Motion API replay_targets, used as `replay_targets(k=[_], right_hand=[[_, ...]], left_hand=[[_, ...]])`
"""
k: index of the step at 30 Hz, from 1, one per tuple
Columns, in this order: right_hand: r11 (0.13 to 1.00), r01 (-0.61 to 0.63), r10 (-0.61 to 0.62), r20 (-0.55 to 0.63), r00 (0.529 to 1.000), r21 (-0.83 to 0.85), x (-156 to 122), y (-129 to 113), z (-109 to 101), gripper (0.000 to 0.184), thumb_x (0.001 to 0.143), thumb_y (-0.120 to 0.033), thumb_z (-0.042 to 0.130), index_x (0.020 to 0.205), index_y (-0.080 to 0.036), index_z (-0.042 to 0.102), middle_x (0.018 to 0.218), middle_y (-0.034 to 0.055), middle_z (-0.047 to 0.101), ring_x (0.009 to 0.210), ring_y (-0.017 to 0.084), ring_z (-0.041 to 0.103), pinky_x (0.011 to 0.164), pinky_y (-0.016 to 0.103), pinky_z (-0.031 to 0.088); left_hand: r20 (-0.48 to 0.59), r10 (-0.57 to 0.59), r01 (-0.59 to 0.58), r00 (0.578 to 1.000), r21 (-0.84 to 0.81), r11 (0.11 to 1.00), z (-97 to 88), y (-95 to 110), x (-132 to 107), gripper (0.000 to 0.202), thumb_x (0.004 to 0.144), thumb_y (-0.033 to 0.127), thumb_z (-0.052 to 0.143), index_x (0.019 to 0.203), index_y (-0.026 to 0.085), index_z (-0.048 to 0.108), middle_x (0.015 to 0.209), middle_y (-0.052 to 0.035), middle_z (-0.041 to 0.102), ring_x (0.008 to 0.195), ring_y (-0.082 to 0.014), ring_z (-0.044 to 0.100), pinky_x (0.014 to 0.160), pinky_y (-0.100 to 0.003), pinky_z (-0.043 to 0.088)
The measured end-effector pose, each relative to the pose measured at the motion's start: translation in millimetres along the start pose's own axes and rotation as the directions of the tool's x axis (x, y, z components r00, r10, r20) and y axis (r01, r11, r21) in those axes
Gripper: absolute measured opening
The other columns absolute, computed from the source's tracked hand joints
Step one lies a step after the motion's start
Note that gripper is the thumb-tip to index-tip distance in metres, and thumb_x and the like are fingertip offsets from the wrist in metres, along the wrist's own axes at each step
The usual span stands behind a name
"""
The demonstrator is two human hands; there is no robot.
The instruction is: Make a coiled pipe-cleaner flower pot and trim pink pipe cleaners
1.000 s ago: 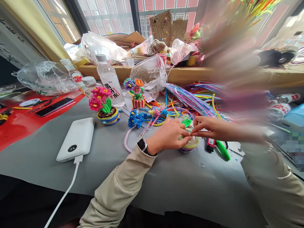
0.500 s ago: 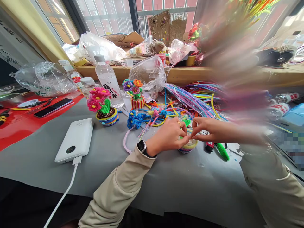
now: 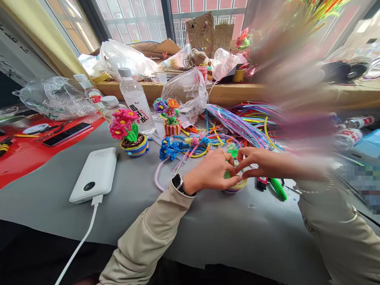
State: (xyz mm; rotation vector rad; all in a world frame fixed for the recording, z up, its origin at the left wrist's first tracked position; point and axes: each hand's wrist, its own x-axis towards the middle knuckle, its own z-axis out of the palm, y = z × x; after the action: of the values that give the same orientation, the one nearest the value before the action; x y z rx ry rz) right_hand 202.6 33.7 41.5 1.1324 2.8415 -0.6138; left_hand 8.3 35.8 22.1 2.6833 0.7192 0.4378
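Observation:
A small round pot (image 3: 236,189) wrapped in striped pipe cleaners stands on the grey table under both my hands. My left hand (image 3: 212,171) curves over its left side, thumb across the near rim, fingers bent and closed against it. From the right, my right hand (image 3: 259,163) reaches over the opening with thumb and fingers bent in a pinch. What sits between its fingertips is hidden. Green fuzzy leaves (image 3: 233,152) show just behind the pot. Right of it lie a red lighter (image 3: 262,182) and a green pipe-cleaner leaf (image 3: 278,189).
Left stand a pink-flower pot (image 3: 134,146), a water bottle (image 3: 136,101) and a white power bank (image 3: 94,174) with its cable. Behind are a striped flower pot (image 3: 172,128), blue pipe-cleaner flowers (image 3: 170,149) and bundled pipe cleaners (image 3: 237,124). A blur covers the upper right.
My fingertips have shifted slightly over the pot. My left thumb reaches a little farther right, and my right fingertips have drawn back a little from it.

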Motion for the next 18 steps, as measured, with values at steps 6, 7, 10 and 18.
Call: replay_targets(k=[6, 7, 10, 18], right_hand=[[0.996, 0.048, -0.053, 0.063, 0.997, 0.073, 1, 1, 3, 0.027, 0.076, -0.044, 0.051, 0.095, -0.032, 0.066, 0.086, 0.0034, 0.048, 0.081, 0.014, 0.048, 0.074, 0.028, 0.036], [0.995, 0.053, -0.059, 0.068, 0.996, 0.082, 1, -1, 3, 0.028, 0.076, -0.046, 0.052, 0.095, -0.032, 0.066, 0.085, 0.0031, 0.048, 0.081, 0.014, 0.047, 0.075, 0.028, 0.036], [0.994, 0.057, -0.065, 0.079, 0.995, 0.096, 2, -5, 3, 0.031, 0.075, -0.05, 0.051, 0.094, -0.03, 0.066, 0.083, 0.0029, 0.047, 0.08, 0.014, 0.046, 0.075, 0.028, 0.035], [0.992, 0.021, -0.027, 0.046, 0.999, 0.122, -1, -13, 8, 0.032, 0.08, -0.047, 0.045, 0.091, -0.026, 0.067, 0.085, 0.0039, 0.049, 0.081, 0.013, 0.046, 0.075, 0.027, 0.034]], left_hand=[[0.058, 0.014, -0.016, 0.998, 0.031, 0.999, -0.7, -3, 1, 0.032, 0.081, 0.036, 0.043, 0.071, 0.022, 0.07, 0.083, -0.003, 0.06, 0.08, -0.0155, 0.042, 0.076, -0.031, 0.03], [0.07, 0.01, -0.013, 0.998, 0.037, 0.999, -1.8, -3, 1, 0.032, 0.081, 0.034, 0.042, 0.072, 0.022, 0.07, 0.083, -0.0031, 0.059, 0.081, -0.0155, 0.042, 0.076, -0.031, 0.03], [0.079, -0.016, 0.012, 0.997, 0.056, 0.998, -5.8, -3, 2, 0.033, 0.081, 0.028, 0.041, 0.067, 0.022, 0.07, 0.085, -0.0033, 0.059, 0.085, -0.0161, 0.042, 0.078, -0.032, 0.029], [0.118, 0.02, -0.02, 0.993, -0.002, 1.0, -11.8, -1, -6, 0.036, 0.084, 0.027, 0.036, 0.072, 0.022, 0.07, 0.089, -0.0016, 0.06, 0.084, -0.0151, 0.042, 0.083, -0.032, 0.029]])
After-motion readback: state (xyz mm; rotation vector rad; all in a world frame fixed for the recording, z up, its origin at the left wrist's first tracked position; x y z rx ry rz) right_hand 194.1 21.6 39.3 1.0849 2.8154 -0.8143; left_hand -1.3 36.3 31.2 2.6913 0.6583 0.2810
